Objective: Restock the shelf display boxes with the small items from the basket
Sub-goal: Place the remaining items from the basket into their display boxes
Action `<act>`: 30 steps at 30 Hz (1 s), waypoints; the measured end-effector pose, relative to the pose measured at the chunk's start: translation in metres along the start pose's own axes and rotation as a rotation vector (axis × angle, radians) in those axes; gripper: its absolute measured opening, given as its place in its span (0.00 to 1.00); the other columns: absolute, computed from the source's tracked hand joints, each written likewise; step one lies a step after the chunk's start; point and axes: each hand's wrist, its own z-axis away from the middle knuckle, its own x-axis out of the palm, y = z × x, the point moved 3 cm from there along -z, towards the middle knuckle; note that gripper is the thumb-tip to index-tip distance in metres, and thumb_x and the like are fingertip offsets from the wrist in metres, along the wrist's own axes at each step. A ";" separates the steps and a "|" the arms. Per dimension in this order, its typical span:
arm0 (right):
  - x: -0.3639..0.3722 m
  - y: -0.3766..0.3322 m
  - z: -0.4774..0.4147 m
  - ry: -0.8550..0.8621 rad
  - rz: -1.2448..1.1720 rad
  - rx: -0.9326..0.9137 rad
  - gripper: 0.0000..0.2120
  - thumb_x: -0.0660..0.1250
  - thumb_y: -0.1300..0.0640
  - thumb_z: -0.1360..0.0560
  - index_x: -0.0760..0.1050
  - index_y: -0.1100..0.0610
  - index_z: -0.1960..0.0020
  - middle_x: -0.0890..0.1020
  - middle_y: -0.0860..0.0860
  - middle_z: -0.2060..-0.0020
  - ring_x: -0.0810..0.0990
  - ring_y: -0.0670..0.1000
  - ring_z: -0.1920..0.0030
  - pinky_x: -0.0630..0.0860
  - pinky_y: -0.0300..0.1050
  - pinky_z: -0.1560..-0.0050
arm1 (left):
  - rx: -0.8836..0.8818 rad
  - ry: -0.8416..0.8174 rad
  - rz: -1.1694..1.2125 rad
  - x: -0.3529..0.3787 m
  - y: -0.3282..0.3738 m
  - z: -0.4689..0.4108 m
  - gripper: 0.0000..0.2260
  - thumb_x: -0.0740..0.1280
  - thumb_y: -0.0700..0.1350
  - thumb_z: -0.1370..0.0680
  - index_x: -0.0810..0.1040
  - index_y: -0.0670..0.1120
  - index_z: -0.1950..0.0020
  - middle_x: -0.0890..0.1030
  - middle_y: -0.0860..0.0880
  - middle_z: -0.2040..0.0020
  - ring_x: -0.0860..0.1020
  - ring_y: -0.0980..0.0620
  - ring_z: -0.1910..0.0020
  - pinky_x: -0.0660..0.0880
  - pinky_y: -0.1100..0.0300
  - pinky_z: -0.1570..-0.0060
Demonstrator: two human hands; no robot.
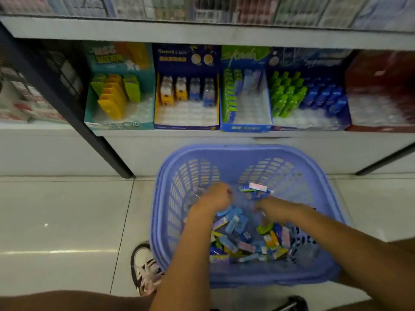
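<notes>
Small items (pixel 235 241), mostly blue, yellow and pink packets, lie heaped in the bottom of a lilac plastic basket (pixel 247 151) that stands on the pale tiled floor (pixel 67 221) in front of a low white shelf (pixel 202 134). Both hands are down inside the basket, near each other but apart. The left hand (pixel 215 198) has its fingers curled, but I cannot tell whether it holds anything. The right hand (pixel 271 209) is too blurred to judge. On the shelf a row of display boxes stands side by side: a teal box (pixel 146 86), a dark blue box (pixel 186 57), a green-topped box (pixel 244 56) and a red box (pixel 379 70). A sneaker (pixel 146 268) rests left of the basket.
</notes>
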 end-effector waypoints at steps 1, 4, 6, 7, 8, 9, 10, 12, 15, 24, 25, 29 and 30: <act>0.018 0.013 -0.009 -0.057 0.005 0.005 0.19 0.68 0.57 0.26 0.71 0.57 0.36 0.75 0.53 0.44 0.75 0.55 0.46 0.73 0.45 0.47 | -0.011 -0.128 -0.093 0.026 -0.003 -0.004 0.13 0.60 0.40 0.20 0.76 0.38 0.38 0.77 0.38 0.38 0.75 0.41 0.39 0.71 0.54 0.45; 0.052 0.036 -0.030 -0.151 0.102 0.021 0.23 0.69 0.62 0.28 0.67 0.55 0.36 0.73 0.54 0.43 0.75 0.55 0.53 0.74 0.47 0.55 | -0.054 -0.405 -0.306 0.086 -0.017 -0.007 0.18 0.64 0.42 0.22 0.70 0.40 0.32 0.73 0.38 0.34 0.73 0.40 0.37 0.72 0.50 0.39; 0.061 0.041 -0.041 -0.154 0.221 -0.004 0.35 0.74 0.60 0.32 0.62 0.57 0.29 0.68 0.58 0.34 0.73 0.59 0.41 0.74 0.51 0.44 | -0.100 -0.493 -0.398 0.106 -0.027 -0.007 0.25 0.66 0.40 0.24 0.66 0.41 0.28 0.74 0.38 0.35 0.75 0.39 0.40 0.74 0.49 0.44; 0.063 0.043 -0.046 -0.153 0.277 -0.024 0.40 0.76 0.58 0.33 0.60 0.58 0.28 0.65 0.59 0.31 0.70 0.60 0.36 0.72 0.52 0.39 | -0.117 -0.520 -0.443 0.112 -0.031 -0.006 0.28 0.66 0.40 0.25 0.62 0.43 0.25 0.73 0.38 0.35 0.76 0.39 0.41 0.74 0.49 0.47; 0.063 0.043 -0.049 -0.155 0.332 -0.048 0.42 0.77 0.57 0.34 0.59 0.59 0.27 0.62 0.59 0.30 0.67 0.60 0.33 0.70 0.52 0.37 | -0.120 -0.546 -0.494 0.116 -0.034 -0.005 0.30 0.66 0.41 0.25 0.60 0.45 0.24 0.72 0.39 0.33 0.76 0.39 0.41 0.74 0.49 0.46; 0.062 0.042 -0.051 -0.162 0.390 -0.073 0.41 0.77 0.56 0.34 0.61 0.60 0.28 0.62 0.60 0.30 0.65 0.60 0.32 0.69 0.52 0.36 | -0.113 -0.571 -0.547 0.119 -0.036 -0.004 0.29 0.67 0.44 0.24 0.62 0.45 0.25 0.72 0.40 0.32 0.75 0.39 0.39 0.73 0.49 0.44; 0.061 0.041 -0.053 -0.176 0.447 -0.098 0.38 0.77 0.54 0.34 0.63 0.61 0.29 0.63 0.60 0.31 0.64 0.60 0.32 0.68 0.53 0.35 | -0.104 -0.590 -0.587 0.123 -0.039 -0.004 0.27 0.67 0.47 0.24 0.65 0.45 0.26 0.71 0.41 0.31 0.74 0.40 0.38 0.72 0.49 0.42; 0.058 0.037 -0.055 -0.207 0.546 -0.141 0.31 0.75 0.52 0.31 0.69 0.64 0.34 0.67 0.61 0.33 0.65 0.60 0.33 0.68 0.53 0.36 | -0.109 -0.600 -0.593 0.128 -0.042 -0.005 0.25 0.68 0.48 0.24 0.68 0.45 0.28 0.72 0.41 0.32 0.73 0.39 0.36 0.72 0.48 0.38; 0.056 0.032 -0.055 -0.286 0.629 -0.156 0.31 0.73 0.48 0.30 0.70 0.62 0.33 0.72 0.58 0.34 0.71 0.57 0.35 0.69 0.49 0.38 | -0.111 -0.610 -0.576 0.131 -0.043 -0.010 0.24 0.68 0.46 0.24 0.68 0.44 0.28 0.72 0.41 0.31 0.73 0.39 0.36 0.71 0.48 0.38; 0.048 0.030 -0.056 -0.316 0.547 -0.198 0.24 0.75 0.45 0.33 0.80 0.64 0.48 0.75 0.52 0.68 0.72 0.52 0.66 0.73 0.46 0.57 | -0.144 -0.612 -0.506 0.129 -0.048 -0.020 0.23 0.64 0.43 0.24 0.69 0.44 0.29 0.74 0.41 0.34 0.75 0.41 0.39 0.74 0.48 0.40; 0.048 0.031 -0.057 -0.301 0.519 -0.198 0.22 0.74 0.45 0.32 0.80 0.64 0.51 0.71 0.51 0.72 0.70 0.51 0.69 0.71 0.45 0.60 | -0.149 -0.598 -0.476 0.128 -0.048 -0.021 0.23 0.64 0.43 0.24 0.69 0.43 0.29 0.74 0.41 0.34 0.75 0.41 0.39 0.74 0.48 0.40; 0.037 0.040 -0.052 -0.205 0.173 -0.125 0.20 0.74 0.44 0.32 0.72 0.58 0.68 0.69 0.54 0.74 0.68 0.53 0.71 0.70 0.48 0.67 | -0.131 -0.456 -0.358 0.112 -0.041 -0.030 0.20 0.66 0.47 0.23 0.72 0.40 0.33 0.74 0.41 0.35 0.74 0.42 0.39 0.72 0.53 0.44; 0.029 0.040 -0.050 -0.151 0.007 -0.113 0.22 0.74 0.43 0.33 0.70 0.57 0.71 0.68 0.53 0.74 0.67 0.52 0.72 0.69 0.48 0.68 | -0.135 -0.412 -0.305 0.104 -0.038 -0.031 0.21 0.67 0.49 0.23 0.72 0.40 0.33 0.74 0.42 0.35 0.74 0.42 0.38 0.71 0.54 0.44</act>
